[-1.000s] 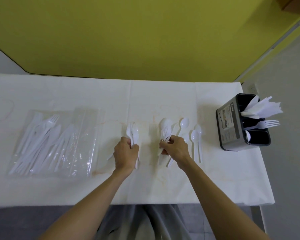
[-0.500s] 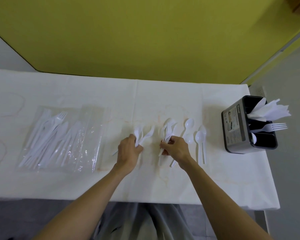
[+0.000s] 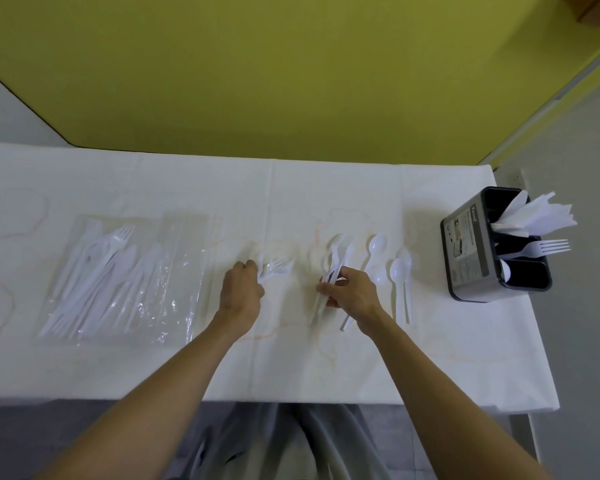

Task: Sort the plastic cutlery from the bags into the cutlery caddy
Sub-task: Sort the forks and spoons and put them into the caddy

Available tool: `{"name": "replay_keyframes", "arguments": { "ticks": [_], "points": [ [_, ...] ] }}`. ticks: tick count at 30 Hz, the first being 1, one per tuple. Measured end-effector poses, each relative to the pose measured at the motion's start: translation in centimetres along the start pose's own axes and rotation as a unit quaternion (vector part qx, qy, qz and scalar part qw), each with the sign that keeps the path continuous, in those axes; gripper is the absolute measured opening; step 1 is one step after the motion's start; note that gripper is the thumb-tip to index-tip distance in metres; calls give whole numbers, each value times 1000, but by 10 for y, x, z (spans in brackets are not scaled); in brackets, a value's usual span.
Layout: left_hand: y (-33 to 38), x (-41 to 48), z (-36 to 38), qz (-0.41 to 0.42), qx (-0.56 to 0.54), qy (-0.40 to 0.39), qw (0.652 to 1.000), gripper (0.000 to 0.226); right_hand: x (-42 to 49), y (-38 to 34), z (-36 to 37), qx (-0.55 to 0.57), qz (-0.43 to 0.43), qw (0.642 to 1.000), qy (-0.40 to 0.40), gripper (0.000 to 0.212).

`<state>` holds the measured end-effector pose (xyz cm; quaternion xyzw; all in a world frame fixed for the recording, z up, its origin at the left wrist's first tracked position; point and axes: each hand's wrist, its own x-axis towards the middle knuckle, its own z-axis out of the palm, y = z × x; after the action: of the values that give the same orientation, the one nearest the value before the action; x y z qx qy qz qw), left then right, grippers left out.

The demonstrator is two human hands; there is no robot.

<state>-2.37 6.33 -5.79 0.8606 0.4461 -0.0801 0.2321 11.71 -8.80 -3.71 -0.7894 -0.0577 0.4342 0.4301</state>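
at the middle of the white cloth-covered surface (image 3: pixel 153 368), the fingers (image 3: pixel 250 269) of the left hand (image 3: pixel 241 289) are curled round the handles of a small bunch of white plastic forks (image 3: pixel 274 266), whose tines fan out to the right, low over the cloth. just beside it, the fingers (image 3: pixel 326 289) of the right hand (image 3: pixel 352 292) pinch a second bunch of white plastic cutlery (image 3: pixel 336 259), forks among it, heads pointing away from the person. to the right of that hand, several loose white plastic spoons (image 3: pixel 397 271) lie flat on the cloth. near the right edge stands the dark grey cutlery caddy (image 3: pixel 465 247), holding folded white paper napkins (image 3: pixel 537 216) and one white fork (image 3: pixel 534 249) leaning outward. well apart on the left lies a clear plastic bag (image 3: pixel 125 275) with more white cutlery inside.
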Motion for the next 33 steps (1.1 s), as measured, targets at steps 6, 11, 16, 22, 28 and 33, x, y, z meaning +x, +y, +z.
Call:
{"name": "replay_keyframes", "arguments": {
  "ticks": [6,11,16,22,28,33],
  "points": [
    [6,0,3,7,18,-46,999,15,-10,-9,-17,76,24,996,-42,15],
    [22,-4,-3,-33,-173,-76,981,19,-15,-12,-34,64,-1,998,-14,9],
    [75,-3,-17,-18,-383,-124,915,27,-37,-30,-74,67,-88,993,49,13],
    [183,-3,-45,26,-509,-105,854,21,-71,-55,-176,88,-181,956,212,7],
    [295,-14,-36,24,-642,-138,754,16,-74,-41,-267,203,-158,876,408,4],
    [345,-25,0,-64,-635,-122,760,24,-39,-18,-274,250,-76,881,394,4]
  ]
}}
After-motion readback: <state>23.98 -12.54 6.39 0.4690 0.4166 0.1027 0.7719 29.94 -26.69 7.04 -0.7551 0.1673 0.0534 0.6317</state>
